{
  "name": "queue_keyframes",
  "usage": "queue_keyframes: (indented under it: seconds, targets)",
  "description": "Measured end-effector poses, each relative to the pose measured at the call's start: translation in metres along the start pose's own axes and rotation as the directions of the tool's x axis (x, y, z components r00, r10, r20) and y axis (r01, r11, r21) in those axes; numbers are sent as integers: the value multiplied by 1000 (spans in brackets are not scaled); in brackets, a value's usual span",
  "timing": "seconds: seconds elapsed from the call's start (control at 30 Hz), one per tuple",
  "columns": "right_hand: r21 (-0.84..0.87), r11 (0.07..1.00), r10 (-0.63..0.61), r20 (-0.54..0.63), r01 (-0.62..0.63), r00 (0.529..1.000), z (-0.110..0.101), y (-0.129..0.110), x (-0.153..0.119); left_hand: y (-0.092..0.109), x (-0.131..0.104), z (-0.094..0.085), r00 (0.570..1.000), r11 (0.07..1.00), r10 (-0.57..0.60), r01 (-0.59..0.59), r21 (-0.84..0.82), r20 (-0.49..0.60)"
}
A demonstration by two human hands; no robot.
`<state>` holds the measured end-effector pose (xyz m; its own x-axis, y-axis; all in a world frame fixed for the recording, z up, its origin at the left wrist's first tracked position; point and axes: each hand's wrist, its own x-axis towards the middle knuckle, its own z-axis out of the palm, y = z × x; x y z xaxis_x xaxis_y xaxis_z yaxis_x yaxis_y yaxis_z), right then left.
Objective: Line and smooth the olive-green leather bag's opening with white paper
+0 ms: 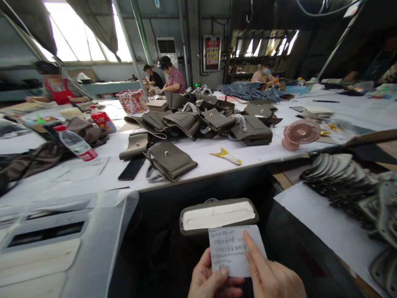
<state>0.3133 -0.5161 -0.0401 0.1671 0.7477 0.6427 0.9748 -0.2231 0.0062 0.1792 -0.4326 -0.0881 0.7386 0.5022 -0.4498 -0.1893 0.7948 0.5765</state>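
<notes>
A small white note (237,252) with handwritten lines is held low in front of me. My left hand (211,277) pinches its lower left part, thumb on top. My right hand (269,269) is at the note's right side, its index finger stretched over the writing; its other fingers are partly hidden. Just beyond the note is a grey-brown bag (182,223) with white filling (218,215) in its opening. Several similar bags (173,159) with metal clasps lie on the white table (204,161).
A phone (132,169), a water bottle (76,142), a yellow-and-white tool (226,156) and a pink fan (300,133) stand or lie on the table. Stacked grey pieces (341,178) are at the right. People sit at the far tables.
</notes>
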Motion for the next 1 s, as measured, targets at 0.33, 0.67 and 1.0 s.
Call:
queue_keyframes:
  seconds: [0.33, 0.67, 1.0]
  targets:
    - [4, 1000, -14, 11, 14, 1000, 10, 1, -4, -4, 2, -11, 998, 999, 33, -31, -33, 54]
    - [24, 999, -40, 29, 39, 999, 9, -1, -1, 1, 1, -7, 1000, 999, 23, -22, -34, 6]
    - [15, 1000, -9, 40, 9, 999, 4, -5, 3, 6, -3, -1, 998, 1000, 4, -5, -17, -55]
